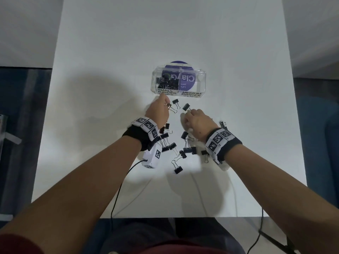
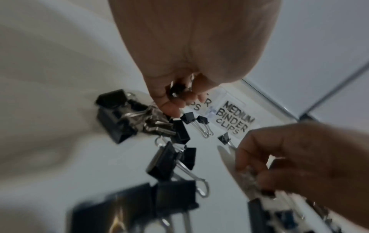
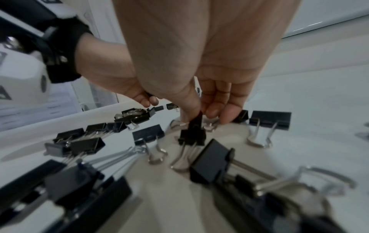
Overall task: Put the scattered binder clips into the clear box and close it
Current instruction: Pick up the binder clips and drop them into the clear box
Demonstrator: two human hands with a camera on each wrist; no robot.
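The clear box (image 1: 200,83) stands mid-table, labelled for small and medium clips. Its left compartment holds several black clips (image 1: 166,82); a purple sticker shows through the plastic. Just in front of it, my left hand (image 1: 166,105) pinches a small black clip (image 2: 177,91) in curled fingers. My right hand (image 1: 189,112) pinches another black clip (image 1: 186,106) between thumb and fingers (image 3: 212,112). One more clip (image 1: 175,102) lies between the hands. Several scattered clips (image 1: 176,151) lie on the table under and between my wrists.
The white table (image 1: 110,125) is bare to the left, right and behind the box. Its near edge (image 1: 165,217) runs close to my body. Cables (image 1: 117,195) trail from the wrist cameras over that edge. Dark floor lies beyond both table sides.
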